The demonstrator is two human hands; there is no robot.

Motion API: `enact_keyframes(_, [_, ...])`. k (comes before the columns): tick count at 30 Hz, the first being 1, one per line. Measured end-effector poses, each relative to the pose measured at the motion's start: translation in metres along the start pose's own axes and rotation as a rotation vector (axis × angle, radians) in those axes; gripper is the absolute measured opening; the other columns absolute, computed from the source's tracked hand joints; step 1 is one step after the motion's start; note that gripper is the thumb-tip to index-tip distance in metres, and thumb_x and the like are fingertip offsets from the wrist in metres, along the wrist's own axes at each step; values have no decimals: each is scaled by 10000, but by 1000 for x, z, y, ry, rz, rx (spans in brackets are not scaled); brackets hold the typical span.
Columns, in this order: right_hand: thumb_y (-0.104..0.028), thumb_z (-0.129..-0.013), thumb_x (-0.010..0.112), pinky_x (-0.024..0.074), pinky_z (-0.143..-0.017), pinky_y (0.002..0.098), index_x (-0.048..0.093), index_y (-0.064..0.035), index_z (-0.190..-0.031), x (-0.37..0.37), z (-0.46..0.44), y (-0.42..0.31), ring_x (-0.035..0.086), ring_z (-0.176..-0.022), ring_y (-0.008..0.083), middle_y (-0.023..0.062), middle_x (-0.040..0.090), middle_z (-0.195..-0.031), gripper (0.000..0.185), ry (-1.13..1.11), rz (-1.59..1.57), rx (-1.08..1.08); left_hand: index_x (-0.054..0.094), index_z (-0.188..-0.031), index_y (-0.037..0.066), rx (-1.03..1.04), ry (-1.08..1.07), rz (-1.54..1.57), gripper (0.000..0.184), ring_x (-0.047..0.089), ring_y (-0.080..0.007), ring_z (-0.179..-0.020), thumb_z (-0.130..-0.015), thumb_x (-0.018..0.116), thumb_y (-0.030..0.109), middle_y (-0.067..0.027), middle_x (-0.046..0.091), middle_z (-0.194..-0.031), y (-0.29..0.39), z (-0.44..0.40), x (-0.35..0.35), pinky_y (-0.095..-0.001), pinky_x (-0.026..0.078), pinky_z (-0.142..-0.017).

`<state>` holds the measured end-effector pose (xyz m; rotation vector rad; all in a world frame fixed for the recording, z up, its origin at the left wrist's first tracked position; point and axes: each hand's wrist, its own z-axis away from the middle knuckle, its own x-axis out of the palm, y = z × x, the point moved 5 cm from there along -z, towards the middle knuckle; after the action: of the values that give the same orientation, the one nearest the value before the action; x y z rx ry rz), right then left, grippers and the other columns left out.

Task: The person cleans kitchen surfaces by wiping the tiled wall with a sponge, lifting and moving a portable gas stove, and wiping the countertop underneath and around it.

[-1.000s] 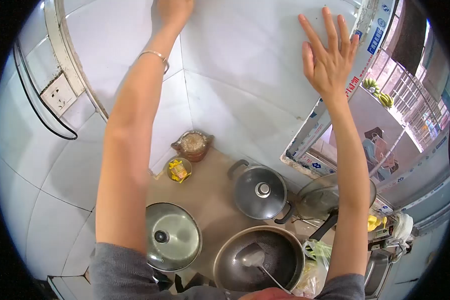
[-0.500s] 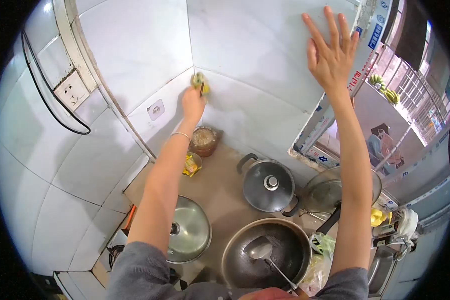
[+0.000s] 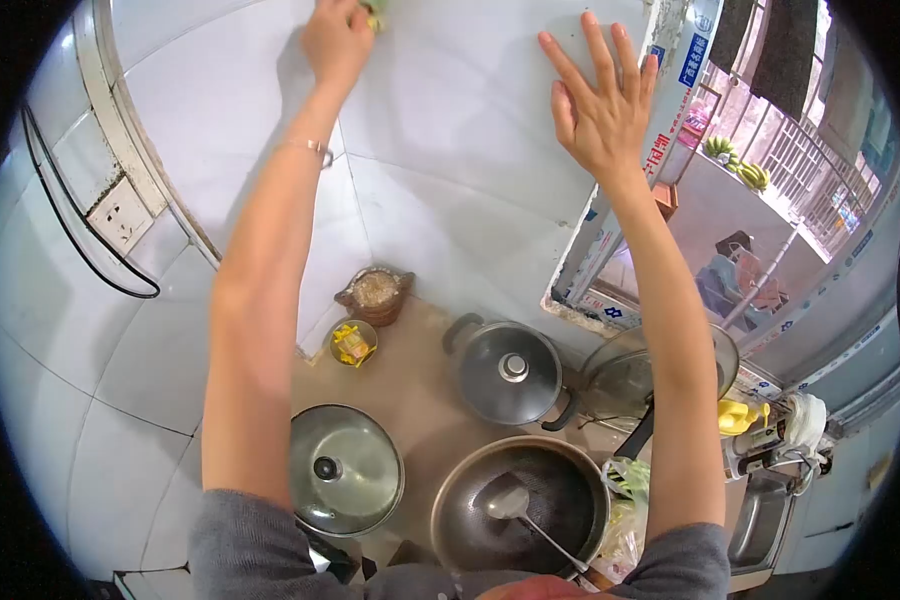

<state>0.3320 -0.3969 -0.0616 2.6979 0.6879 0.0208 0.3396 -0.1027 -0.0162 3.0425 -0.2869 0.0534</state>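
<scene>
Pad: A yellow-green pad (image 3: pixel 374 18), mostly hidden by fingers, sits at the top edge of the view, high at the wall (image 3: pixel 450 110) near the corner; cloth or sponge, the view does not tell.
Left hand: Arm stretched upward, the person's left hand (image 3: pixel 338 45) grips the pad with fingers closed around it. Pressing with the pad's flat rather than the knuckles would likely serve best, and short overlapping passes look steadier than long sweeps at this reach.
Right hand: Fingers fanned and holding nothing, the right hand (image 3: pixel 605 120) appears braced on the wall beside the window frame (image 3: pixel 660 145). A firm palm there should steady the lean.
Seam: Where the walls meet, a seam (image 3: pixel 356 195) runs down from near the left wrist; the pad's edge should suit it better than its face.
Jar and bowl: Below the corner, a brown jar (image 3: pixel 377 292) and a bowl of yellow packets (image 3: pixel 353 342) stand side by side, worth guarding from drips.
Wok: Uncovered, with a ladle (image 3: pixel 510 504) inside, the wok (image 3: pixel 455 520) looks most exposed to falling grime; a cover would be prudent. The nearby pot (image 3: pixel 510 385) wears its lid.
Outlet: Off to the left, an outlet (image 3: pixel 122 216) sits near a black cable (image 3: pixel 80 236); moisture is best kept away.
</scene>
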Motion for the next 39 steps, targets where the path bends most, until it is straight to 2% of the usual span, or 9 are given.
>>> enact_keyframes(2, [-216, -813, 530, 72, -1122, 467, 543, -384, -1273, 1, -3, 3, 241, -1376, 223, -9, 353, -1463, 490, -10, 22, 17, 676, -1015, 188, 90, -124, 146, 302, 571, -290, -817, -753, 572, 80, -30, 638, -926, 26, 38, -1, -388, 485, -678])
enact_keyframes(11, [-213, -826, 518, 61, -1121, 473, 507, -383, -1303, 7, 3, 11, 240, -1375, 228, -6, 347, -1467, 507, -44, 15, 33, 663, -910, 64, 42, -456, 190, 278, 555, -291, -886, -674, 574, -54, -62, 598, -1014, 18, 243, -25, -364, 482, -755])
enact_keyframes(13, [-263, -804, 541, 134, -1101, 527, 510, -373, -1291, 9, 5, 10, 240, -1376, 236, -6, 334, -1469, 500, -50, 25, 14, 654, -903, 22, -250, -375, 328, 255, 566, -272, -859, -676, 576, -66, -78, 603, -975, -2, 244, -21, -351, 476, -744])
enact_keyframes(19, [-265, -816, 545, 58, -1117, 528, 482, -382, -1317, 8, 10, 14, 238, -1373, 244, 33, 317, -1472, 519, -7, -56, 48, 666, -1032, 31, -641, -268, 315, 330, 586, -241, -790, -707, 632, -11, -110, 622, -928, -30, 214, -7, -317, 465, -722])
enact_keyframes(25, [-291, -821, 582, 106, -1109, 534, 480, -360, -1324, 1, 15, 22, 272, -1341, 286, 92, 313, -1436, 518, 110, -216, 116, 660, -1107, 67, -127, -118, 309, 330, 581, -194, -805, -777, 652, 80, -61, 636, -988, 54, 43, 6, -289, 464, -773])
enact_keyframes(29, [-298, -841, 577, 224, -1063, 500, 554, -263, -1251, 1, 11, 25, 346, -1260, 323, 125, 383, -1361, 411, 261, -512, 97, 655, -979, 47, 41, -34, 458, 251, 601, -350, -801, -746, 566, 30, -127, 640, -998, 143, -12, 8, -419, 489, -732])
enact_keyframes(33, [-222, -911, 420, 186, -1091, 467, 505, -94, -1305, -3, 19, 30, 254, -1343, 344, 192, 340, -1423, 423, 335, -712, 176, 679, -900, 138, 245, -159, 295, 253, 580, -340, -898, -731, 541, 10, -44, 639, -1017, 205, 17, -11, -385, 503, -729])
enact_keyframes(36, [-222, -951, 396, 248, -1045, 440, 474, -55, -1315, -42, 27, 29, 333, -1270, 346, 217, 391, -1347, 409, 528, -658, 402, 618, -1071, 31, 346, -497, 246, 305, 523, -362, -1099, -787, 511, 6, -151, 578, -1164, 197, 44, -3, -375, 495, -878])
enact_keyframes(39, [-220, -931, 468, 349, -964, 435, 537, -85, -1255, -45, 36, 10, 445, -1153, 337, 195, 486, -1223, 358, 308, -418, 471, 701, -977, 171, 458, -461, 124, 331, 593, -280, -756, -689, 611, 35, -33, 629, -924, 168, 110, -9, -375, 502, -678])
